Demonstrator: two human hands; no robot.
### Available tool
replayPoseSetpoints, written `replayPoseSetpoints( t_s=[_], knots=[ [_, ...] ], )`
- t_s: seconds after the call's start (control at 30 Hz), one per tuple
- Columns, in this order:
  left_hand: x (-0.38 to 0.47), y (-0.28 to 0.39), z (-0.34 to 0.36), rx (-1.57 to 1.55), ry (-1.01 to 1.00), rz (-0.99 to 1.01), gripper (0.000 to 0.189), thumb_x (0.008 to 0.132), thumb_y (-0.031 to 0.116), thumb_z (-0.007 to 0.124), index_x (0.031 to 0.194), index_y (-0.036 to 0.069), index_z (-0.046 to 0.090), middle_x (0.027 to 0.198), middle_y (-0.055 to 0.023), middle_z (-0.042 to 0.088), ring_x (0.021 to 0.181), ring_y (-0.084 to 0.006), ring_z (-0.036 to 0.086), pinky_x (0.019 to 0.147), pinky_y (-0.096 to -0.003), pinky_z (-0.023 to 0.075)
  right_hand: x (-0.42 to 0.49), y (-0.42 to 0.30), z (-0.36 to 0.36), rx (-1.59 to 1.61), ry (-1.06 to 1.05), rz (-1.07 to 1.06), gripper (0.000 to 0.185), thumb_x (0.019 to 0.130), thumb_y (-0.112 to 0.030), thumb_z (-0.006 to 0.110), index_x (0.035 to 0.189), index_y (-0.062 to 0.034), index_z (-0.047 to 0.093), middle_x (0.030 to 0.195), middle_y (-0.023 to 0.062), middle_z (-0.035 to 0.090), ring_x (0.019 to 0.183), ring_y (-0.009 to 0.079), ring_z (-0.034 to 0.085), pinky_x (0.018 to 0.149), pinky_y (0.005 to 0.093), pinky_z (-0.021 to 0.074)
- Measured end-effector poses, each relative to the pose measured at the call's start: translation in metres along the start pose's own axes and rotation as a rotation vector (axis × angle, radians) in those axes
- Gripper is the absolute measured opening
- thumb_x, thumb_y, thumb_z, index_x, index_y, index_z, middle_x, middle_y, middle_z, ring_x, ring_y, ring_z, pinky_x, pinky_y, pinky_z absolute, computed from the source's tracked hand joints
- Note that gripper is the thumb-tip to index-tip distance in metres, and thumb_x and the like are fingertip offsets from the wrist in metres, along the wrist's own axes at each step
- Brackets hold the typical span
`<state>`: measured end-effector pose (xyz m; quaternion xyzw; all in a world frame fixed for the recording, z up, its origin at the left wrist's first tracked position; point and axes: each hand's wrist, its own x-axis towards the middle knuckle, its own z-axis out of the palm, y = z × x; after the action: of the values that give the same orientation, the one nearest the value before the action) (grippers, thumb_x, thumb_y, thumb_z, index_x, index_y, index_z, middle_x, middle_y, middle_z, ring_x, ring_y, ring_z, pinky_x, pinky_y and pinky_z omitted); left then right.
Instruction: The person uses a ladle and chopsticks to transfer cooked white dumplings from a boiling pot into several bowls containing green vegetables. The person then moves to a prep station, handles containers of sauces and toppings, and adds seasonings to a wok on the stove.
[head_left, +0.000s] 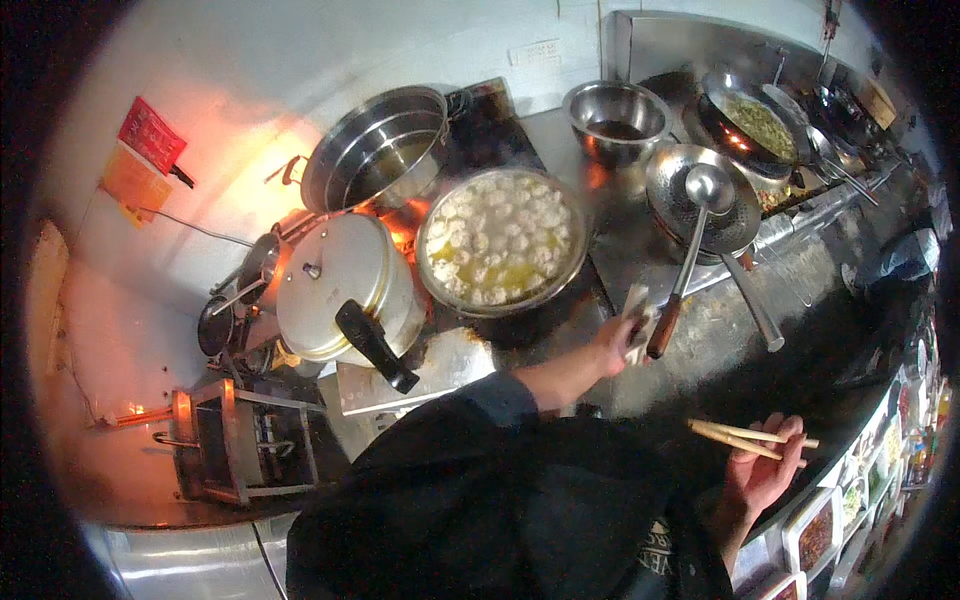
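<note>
My left hand (621, 345) reaches out at the centre right, its fingers closed on a pale, folded cloth (637, 311) beside the wooden handle of a steel ladle (709, 187). The ladle's bowl rests in a perforated metal strainer (739, 225). My right hand (769, 465), at the lower right, holds a pair of wooden chopsticks (731, 435) with their tips pointing left. Up and left of my left hand stands a wide metal pot (577, 274) full of pale, lumpy food in yellowish liquid. A lidded pressure cooker (330, 277) with a black handle is left of it.
Flames (405, 225) show between the pots. A large open pot (375, 154) stands behind the cooker. A steel bowl (619, 112) and a wok (750, 131) with greenish food are at the back right. Food trays (814, 532) line the lower right.
</note>
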<state>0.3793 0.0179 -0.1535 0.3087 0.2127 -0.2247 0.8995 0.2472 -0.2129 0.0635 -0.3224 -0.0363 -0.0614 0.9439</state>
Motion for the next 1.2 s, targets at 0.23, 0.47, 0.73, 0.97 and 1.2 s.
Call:
replayPoseSetpoints(
  t_s=[0.23, 0.47, 0.73, 0.97, 1.2],
  knots=[
    [-0.084, -0.043, -0.102, 0.167, 0.005, -0.062, 0.035, 0.089, 0.026, 0.062, 0.115, 0.003, 0.058, 0.095, -0.0096, 0.068, 0.075, -0.0217, 0.067, 0.06, -0.0351, 0.0529, 0.0, 0.033, 0.137, 0.362, -0.511, 0.416, 0.031, 0.101, -0.035, 0.05, 0.089, -0.0067, 0.047, 0.069, 0.0096, 0.049, 0.048, 0.0253, 0.053, 0.039, 0.0454, 0.0524],
    [-0.133, -0.056, -0.161, 0.316, 0.019, -0.099, 0.031, 0.092, 0.034, 0.062, 0.111, 0.01, 0.063, 0.091, -0.0012, 0.066, 0.074, -0.0137, 0.061, 0.066, -0.0314, 0.0483, -0.045, 0.086, 0.178, 0.54, -0.609, 0.699, 0.037, 0.101, -0.037, 0.048, 0.093, -0.001, 0.051, 0.068, 0.0199, 0.056, 0.051, 0.0328, 0.059, 0.045, 0.0554, 0.0559],
    [-0.159, -0.055, -0.192, 0.259, 0.143, -0.235, 0.032, 0.086, 0.02, 0.069, 0.114, 0.006, 0.06, 0.094, -0.0059, 0.066, 0.078, -0.0221, 0.066, 0.067, -0.0389, 0.0537, -0.085, 0.088, 0.138, 0.532, -0.416, 0.496, 0.024, 0.101, -0.03, 0.048, 0.094, -0.0064, 0.049, 0.074, 0.015, 0.055, 0.055, 0.03, 0.057, 0.045, 0.0465, 0.0542],
    [-0.177, -0.036, -0.166, 0.432, 0.062, -0.288, 0.03, 0.089, 0.015, 0.064, 0.117, 0.004, 0.06, 0.103, -0.0087, 0.067, 0.087, -0.0251, 0.067, 0.068, -0.0392, 0.0564, -0.181, 0.073, 0.039, -0.23, 0.43, 0.273, 0.017, 0.099, -0.021, 0.054, 0.104, -0.0051, 0.053, 0.086, 0.0093, 0.061, 0.064, 0.0219, 0.066, 0.055, 0.0324, 0.0579],
    [-0.143, -0.056, -0.271, 1.286, -0.089, -0.294, 0.034, 0.087, 0.019, 0.067, 0.114, -0.002, 0.062, 0.099, -0.0101, 0.068, 0.087, -0.0239, 0.066, 0.073, -0.0385, 0.0524, -0.31, 0.068, -0.022, -0.242, 0.743, -0.113, 0.01, 0.096, -0.012, 0.061, 0.104, -0.0057, 0.058, 0.089, 0.0027, 0.06, 0.075, 0.012, 0.06, 0.067, 0.0276, 0.0515]
  ],
)
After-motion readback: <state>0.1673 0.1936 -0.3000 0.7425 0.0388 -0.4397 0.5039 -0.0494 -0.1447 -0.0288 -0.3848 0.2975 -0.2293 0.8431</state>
